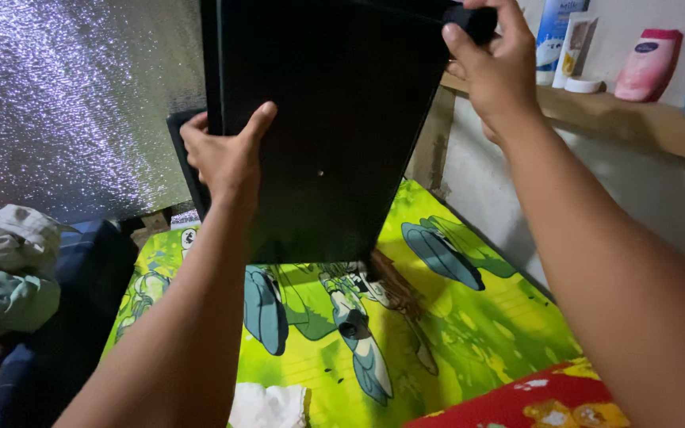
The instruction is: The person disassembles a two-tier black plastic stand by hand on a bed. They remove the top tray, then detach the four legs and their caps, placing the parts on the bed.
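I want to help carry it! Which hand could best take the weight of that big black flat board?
Probably the left hand: it grips the large black flat board at mid-edge. The right hand only pinches its top corner, close to the wooden shelf.

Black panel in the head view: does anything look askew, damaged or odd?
The black panel is tilted, held up over the green patterned sheet by the left hand and right hand. No damage or spill shows.

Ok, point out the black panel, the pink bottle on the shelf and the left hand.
black panel [334,135], head view, middle of its flat face.
pink bottle [648,67], head view, its body.
left hand [227,158], head view, back of the hand.
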